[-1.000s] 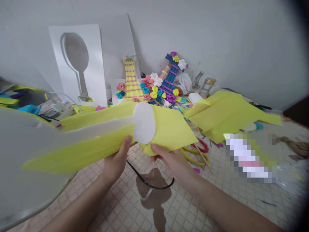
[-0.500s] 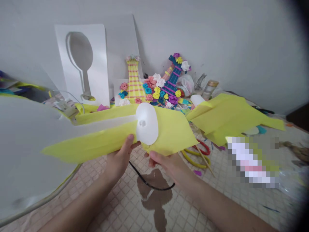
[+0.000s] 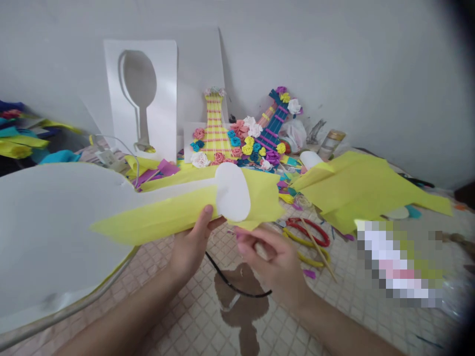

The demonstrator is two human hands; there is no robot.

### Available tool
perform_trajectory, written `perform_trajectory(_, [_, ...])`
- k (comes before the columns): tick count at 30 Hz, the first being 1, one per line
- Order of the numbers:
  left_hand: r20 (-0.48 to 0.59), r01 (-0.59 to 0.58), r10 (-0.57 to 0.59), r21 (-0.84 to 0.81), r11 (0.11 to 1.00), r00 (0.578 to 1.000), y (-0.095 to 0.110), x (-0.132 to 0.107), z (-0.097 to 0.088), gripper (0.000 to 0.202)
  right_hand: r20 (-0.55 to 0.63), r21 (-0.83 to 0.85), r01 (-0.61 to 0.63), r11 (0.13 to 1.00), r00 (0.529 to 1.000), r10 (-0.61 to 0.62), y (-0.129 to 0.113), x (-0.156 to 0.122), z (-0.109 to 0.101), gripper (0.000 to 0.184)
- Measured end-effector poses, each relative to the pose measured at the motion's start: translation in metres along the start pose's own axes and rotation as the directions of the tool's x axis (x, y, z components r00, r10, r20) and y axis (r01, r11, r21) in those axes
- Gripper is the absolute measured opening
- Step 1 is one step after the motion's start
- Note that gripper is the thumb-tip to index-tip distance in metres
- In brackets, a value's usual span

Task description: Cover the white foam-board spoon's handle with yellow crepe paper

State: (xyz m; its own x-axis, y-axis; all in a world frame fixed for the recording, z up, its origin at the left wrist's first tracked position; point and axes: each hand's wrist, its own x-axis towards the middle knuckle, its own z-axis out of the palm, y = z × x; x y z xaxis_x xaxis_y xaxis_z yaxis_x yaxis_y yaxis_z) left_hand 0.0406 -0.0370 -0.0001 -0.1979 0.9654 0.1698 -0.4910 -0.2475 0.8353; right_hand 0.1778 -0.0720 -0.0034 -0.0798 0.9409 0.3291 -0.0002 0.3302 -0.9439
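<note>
My left hand (image 3: 191, 247) grips a long white foam cut-out (image 3: 233, 193) by its narrow neck. Its rounded end points away from me and its wide body (image 3: 55, 222) fills the left foreground. A yellow paper sheet (image 3: 159, 217) lies wrapped under and around that neck. My right hand (image 3: 272, 262) hovers just below the paper's right corner, apart from it. Its fingers are curled together against the thumb, slightly blurred, and nothing shows in them.
A second yellow sheet (image 3: 356, 188) lies at right on the tiled surface. Red and yellow scissors (image 3: 311, 237) and a wooden skewer (image 3: 317, 247) lie beside my right hand, a black cable (image 3: 230, 284) below. Two flower-decorated guitars (image 3: 215, 133) and a white cut-out board (image 3: 143, 94) lean on the wall.
My right hand has let go of the yellow paper's lower edge and dropped a little, fingers curling in. The foam piece and paper shifted slightly right in my left hand.
</note>
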Motion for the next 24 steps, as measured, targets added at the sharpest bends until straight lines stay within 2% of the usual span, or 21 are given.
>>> perform_trajectory(1, [-0.014, 0.002, -0.002, 0.006, 1.0, 1.0, 0.0, -0.001, 0.001, 0.04, -0.078, -0.283, 0.179, 0.942, 0.975, -0.209, 0.0, -0.001, -0.001, 0.027])
perform_trajectory(2, [-0.027, 0.008, -0.008, 0.016, 1.0, 1.0, 0.0, -0.002, 0.001, 0.041, -0.102, -0.516, 0.293, 0.805, 0.912, -0.397, 0.0, -0.001, -0.002, 0.034])
perform_trajectory(3, [-0.036, 0.022, -0.021, 0.029, 0.999, 0.999, 0.0, -0.003, 0.002, 0.042, -0.081, -0.673, 0.343, 0.656, 0.847, -0.525, 0.0, 0.0, -0.002, 0.04])
perform_trajectory(4, [-0.039, 0.043, -0.041, 0.042, 0.998, 0.998, -0.001, -0.005, 0.002, 0.042, -0.04, -0.76, 0.357, 0.543, 0.808, -0.587, 0.0, 0.001, -0.003, 0.043])
perform_trajectory(5, [-0.037, 0.066, -0.064, 0.055, 0.996, 0.997, -0.003, -0.007, 0.001, 0.042, 0.0, -0.802, 0.357, 0.479, 0.802, -0.598, 0.0, 0.002, -0.003, 0.041])
perform_trajectory(6, [-0.029, 0.087, -0.085, 0.062, 0.994, 0.996, -0.004, -0.009, 0.001, 0.042, 0.029, -0.816, 0.357, 0.455, 0.811, -0.585, 0.0, 0.004, -0.004, 0.036])
perform_trajectory(8, [-0.001, 0.118, -0.119, 0.064, 0.991, 0.993, -0.006, -0.013, 0.0, 0.039, 0.056, -0.805, 0.374, 0.46, 0.821, -0.569, -0.001, 0.007, -0.005, 0.022])
perform_trajectory(11, [0.022, 0.137, -0.138, 0.044, 0.99, 0.99, -0.009, -0.017, 0.0, 0.036, 0.032, -0.74, 0.406, 0.537, 0.818, -0.575, -0.004, 0.008, -0.006, 0.013])
perform_trajectory(13, [0.018, 0.153, -0.154, 0.023, 0.988, 0.988, -0.009, -0.017, 0.002, 0.036, -0.006, -0.688, 0.399, 0.606, 0.832, -0.555, -0.006, 0.007, -0.007, 0.012])
perform_trajectory(18, [0.045, 0.228, -0.225, -0.071, 0.971, 0.973, -0.006, -0.018, 0.007, 0.034, -0.178, -0.573, 0.275, 0.772, 0.878, -0.444, -0.005, 0.003, -0.003, 0.01])
perform_trajectory(21, [0.039, 0.274, -0.271, -0.124, 0.954, 0.962, -0.004, -0.02, 0.009, 0.034, -0.249, -0.509, 0.229, 0.83, 0.884, -0.397, -0.003, 0.001, 0.0, 0.01])
perform_trajectory(24, [0.054, 0.302, -0.297, -0.141, 0.943, 0.953, -0.003, -0.021, 0.011, 0.033, -0.268, -0.479, 0.211, 0.852, 0.889, -0.372, -0.003, 0.001, 0.001, 0.011])
